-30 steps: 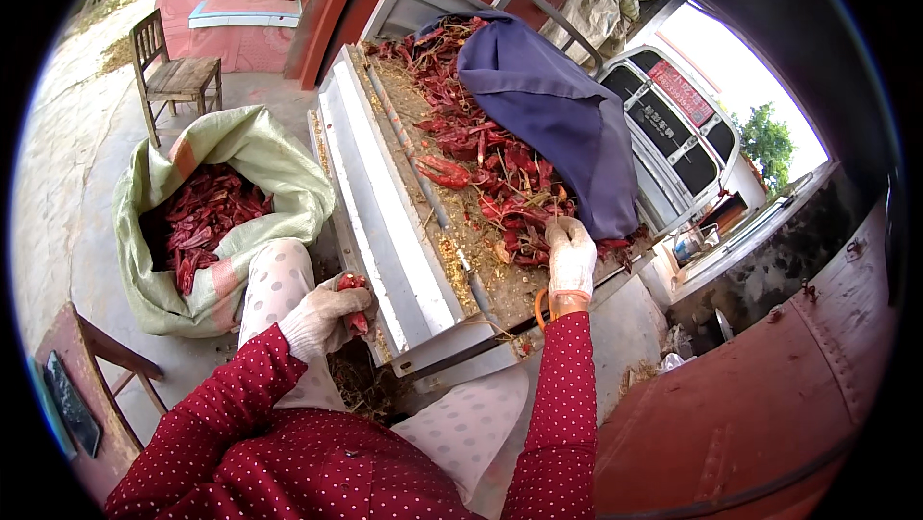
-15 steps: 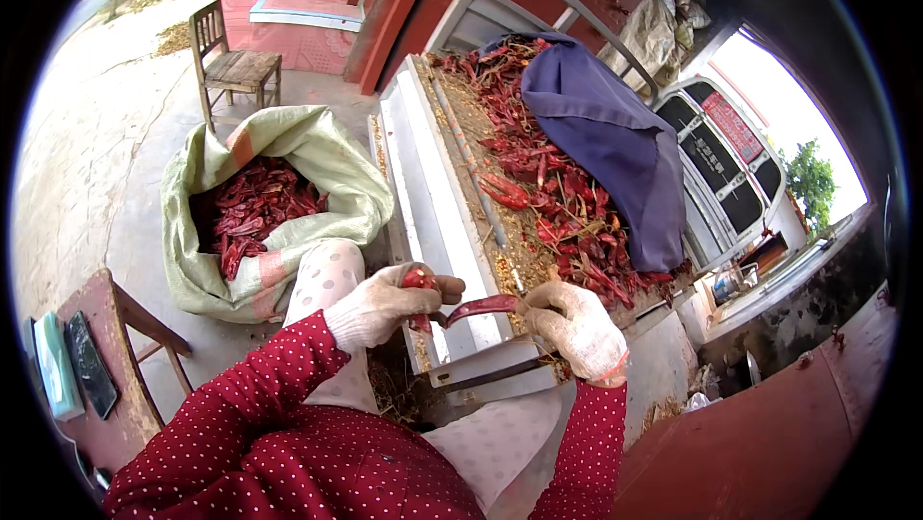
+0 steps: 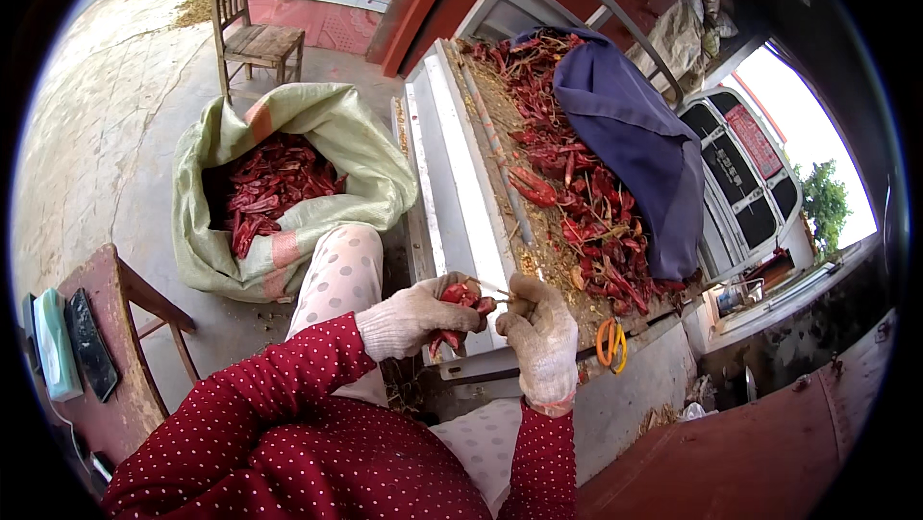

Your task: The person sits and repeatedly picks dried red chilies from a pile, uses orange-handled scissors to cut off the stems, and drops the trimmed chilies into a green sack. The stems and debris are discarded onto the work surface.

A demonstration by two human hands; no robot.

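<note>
I have my left hand (image 3: pixel 415 316) curled around red peppers (image 3: pixel 468 300) by the truck bed's side (image 3: pixel 471 222), and from far off I make my right hand (image 3: pixel 545 333) pinch a thin stem (image 3: pixel 498 290) beside them

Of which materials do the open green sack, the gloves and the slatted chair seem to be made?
Open green sack: probably woven plastic, slightly shiny, judging by stiff, crinkled folds.
Gloves: apparently knitted yarn, matt, with textured cuffs; cotton or synthetic is unclear.
Slatted chair: likely wood, dull and worn, given its patchy brown seat.
</note>
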